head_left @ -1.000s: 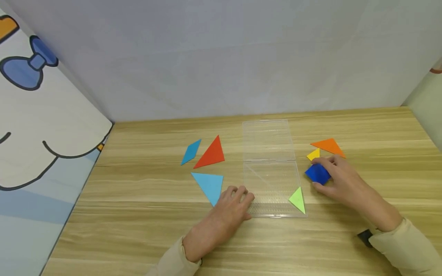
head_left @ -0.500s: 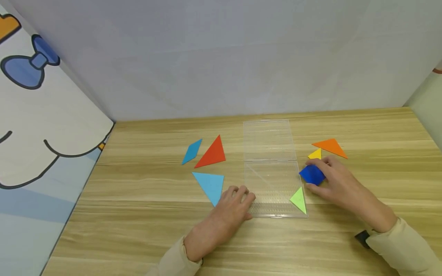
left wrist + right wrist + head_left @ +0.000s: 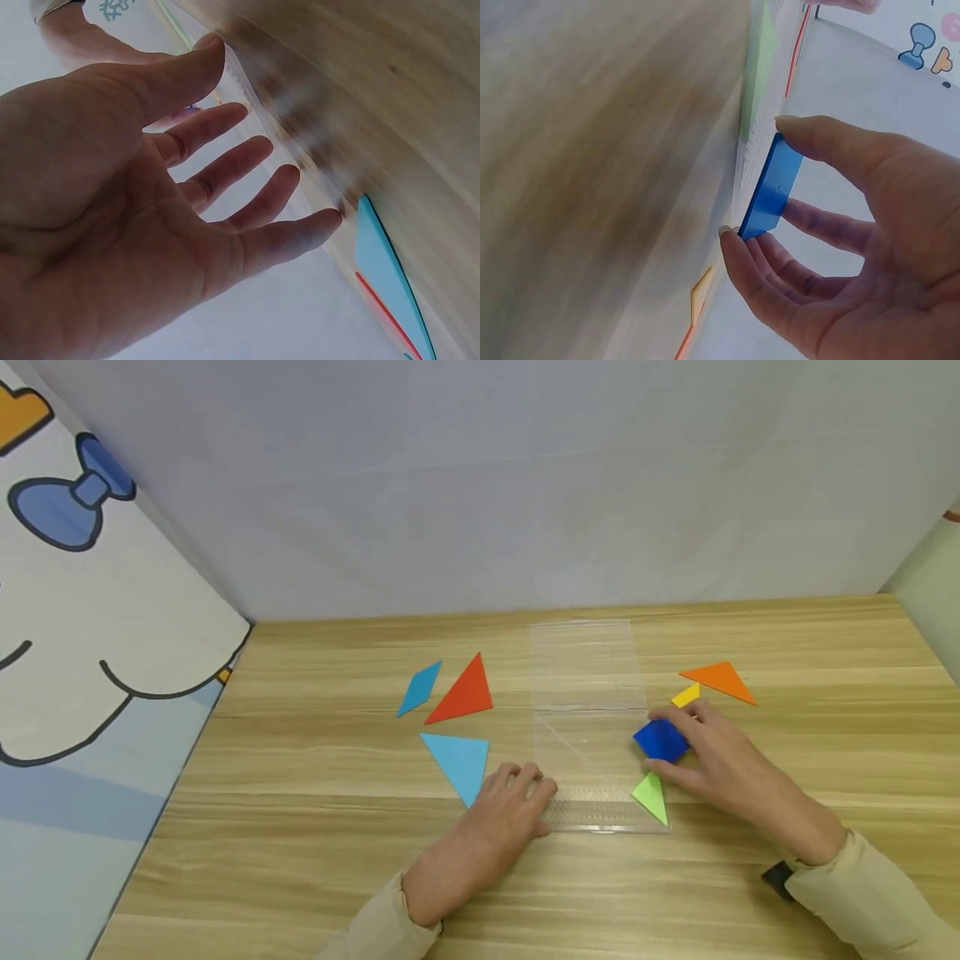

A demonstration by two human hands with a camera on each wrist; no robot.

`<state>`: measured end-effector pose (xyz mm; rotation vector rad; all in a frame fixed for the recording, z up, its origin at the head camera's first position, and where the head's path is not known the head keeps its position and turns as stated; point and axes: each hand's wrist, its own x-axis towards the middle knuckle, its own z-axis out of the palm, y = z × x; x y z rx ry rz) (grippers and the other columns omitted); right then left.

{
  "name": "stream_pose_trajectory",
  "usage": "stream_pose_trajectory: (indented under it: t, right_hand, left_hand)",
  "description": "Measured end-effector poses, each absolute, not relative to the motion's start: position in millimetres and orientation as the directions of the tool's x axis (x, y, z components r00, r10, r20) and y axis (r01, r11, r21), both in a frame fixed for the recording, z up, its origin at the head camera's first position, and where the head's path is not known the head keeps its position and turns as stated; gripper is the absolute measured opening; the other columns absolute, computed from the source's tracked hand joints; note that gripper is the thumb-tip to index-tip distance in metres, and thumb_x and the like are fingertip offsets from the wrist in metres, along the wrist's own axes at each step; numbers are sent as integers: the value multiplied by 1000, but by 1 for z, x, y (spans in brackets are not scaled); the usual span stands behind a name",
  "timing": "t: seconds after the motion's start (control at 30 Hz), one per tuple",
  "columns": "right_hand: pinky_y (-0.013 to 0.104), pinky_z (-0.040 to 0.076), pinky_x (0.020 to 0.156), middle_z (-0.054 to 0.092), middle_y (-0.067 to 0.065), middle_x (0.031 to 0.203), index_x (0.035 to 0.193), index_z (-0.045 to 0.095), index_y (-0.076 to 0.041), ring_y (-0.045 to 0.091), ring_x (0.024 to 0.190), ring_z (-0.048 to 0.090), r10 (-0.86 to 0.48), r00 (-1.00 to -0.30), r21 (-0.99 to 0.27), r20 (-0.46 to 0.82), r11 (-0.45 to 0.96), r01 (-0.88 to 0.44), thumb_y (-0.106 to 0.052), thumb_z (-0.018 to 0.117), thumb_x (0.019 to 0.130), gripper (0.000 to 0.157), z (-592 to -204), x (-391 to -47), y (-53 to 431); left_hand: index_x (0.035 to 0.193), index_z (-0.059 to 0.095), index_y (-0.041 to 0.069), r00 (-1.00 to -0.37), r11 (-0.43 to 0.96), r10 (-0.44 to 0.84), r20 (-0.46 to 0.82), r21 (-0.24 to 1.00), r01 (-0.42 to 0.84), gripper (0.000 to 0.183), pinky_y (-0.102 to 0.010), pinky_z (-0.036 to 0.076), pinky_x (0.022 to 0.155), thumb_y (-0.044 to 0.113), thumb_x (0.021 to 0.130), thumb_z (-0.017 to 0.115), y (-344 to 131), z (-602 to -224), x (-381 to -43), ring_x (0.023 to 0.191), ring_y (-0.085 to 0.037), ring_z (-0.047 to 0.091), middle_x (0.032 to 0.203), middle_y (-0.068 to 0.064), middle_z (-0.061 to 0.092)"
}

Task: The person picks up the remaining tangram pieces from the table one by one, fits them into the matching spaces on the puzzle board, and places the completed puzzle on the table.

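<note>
The right hand (image 3: 708, 757) slants in over the table (image 3: 285, 852), thumb and fingertips pinching the dark blue square (image 3: 662, 742) by its edges at the right border of the clear case (image 3: 585, 668); I can't tell whether the square touches the plastic. At the case's left border sits the left hand (image 3: 506, 814), fingers spread and loosely bent, holding nothing (seen from its own wrist, the palm is bare). A light green triangle (image 3: 652, 799) occupies the case's near right corner, just below the right thumb. Past the right fingers lie a yellow triangle (image 3: 686, 695) and an orange triangle (image 3: 723, 681). Over on the left, a light blue triangle (image 3: 459, 762) lies right beside the left hand, with a red triangle (image 3: 465, 693) and a blue parallelogram (image 3: 420, 689) beyond. The right hand covers part of the yellow piece and the green one's upper tip; something dark (image 3: 777, 880) by the right sleeve (image 3: 862, 893) is hard to make out
</note>
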<state>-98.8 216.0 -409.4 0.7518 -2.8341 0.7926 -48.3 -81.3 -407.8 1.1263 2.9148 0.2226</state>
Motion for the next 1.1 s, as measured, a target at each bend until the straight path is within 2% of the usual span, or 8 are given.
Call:
stream_pose_trajectory:
  t: [0.27, 0.63, 1.1]
  right_hand:
    - [40, 55, 66, 61, 21, 103, 123, 62, -4, 30, 87, 59, -450, -847, -435, 282, 727, -531, -17, 93, 74, 59, -410, -98, 209]
    - [48, 58, 75, 62, 23, 116, 125, 63, -2, 33, 92, 63, -478, -840, -467, 257, 699, -541, -18, 89, 80, 55, -409, -95, 199]
    - [42, 56, 75, 59, 17, 113, 126, 64, -2, 27, 96, 59, -503, -806, -424, 311, 686, -591, -18, 90, 80, 55, -412, -90, 189]
  left_hand:
    - [114, 53, 9, -749, 741, 661, 43, 118, 661, 38, -42, 51, 92, 28, 92, 77, -80, -407, -48, 107, -29, 56, 112, -7, 54]
    - [114, 53, 9, -763, 756, 645, 31, 119, 644, 38, -41, 49, 93, 29, 92, 77, -79, -408, -47, 108, -29, 55, 112, -7, 52]
    - [118, 54, 10, -779, 772, 627, -15, 147, 618, 35, -42, 49, 96, 29, 96, 73, -79, -406, -47, 114, -29, 54, 118, -8, 52]
